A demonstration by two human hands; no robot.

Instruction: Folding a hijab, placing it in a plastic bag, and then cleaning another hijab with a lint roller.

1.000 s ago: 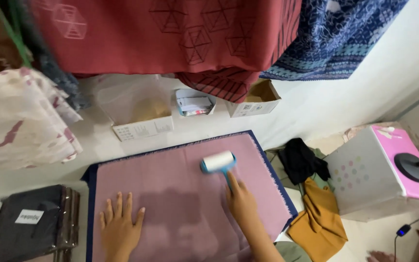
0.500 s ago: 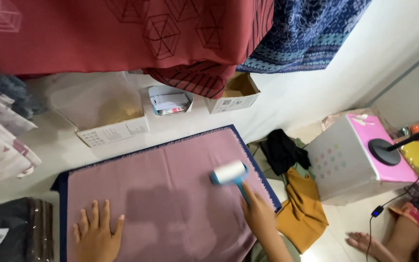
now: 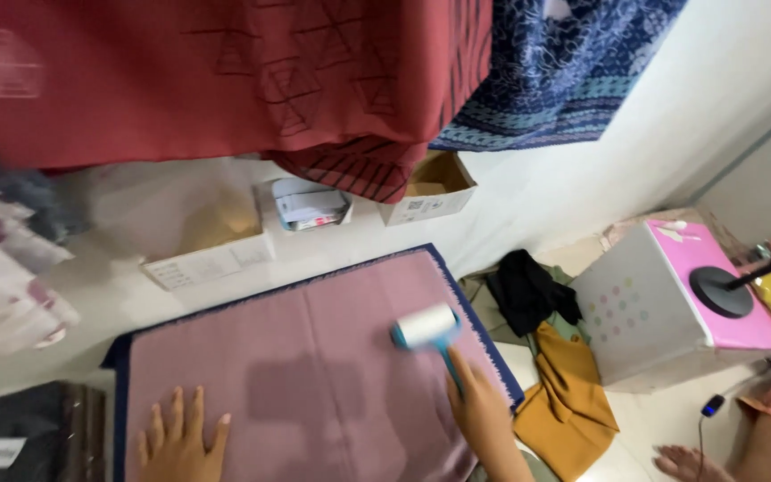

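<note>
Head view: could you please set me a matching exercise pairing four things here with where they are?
Things:
1. lint roller
2. left hand
3. mustard cloth
4. black lamp base

Places:
A. on the pink top of the white box
B. flat on the mauve cloth, near its left edge
C. crumpled on the floor right of the mat
D. held by the right hand, on the mauve cloth

Pairs: 1-D, 2-B, 3-C, 4-A

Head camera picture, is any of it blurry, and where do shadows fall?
Head view: the left edge and the hanging red cloth smear with motion blur; the lint roller is slightly soft; a faint shadow lies on the pink cloth between left hand and right hand.
</note>
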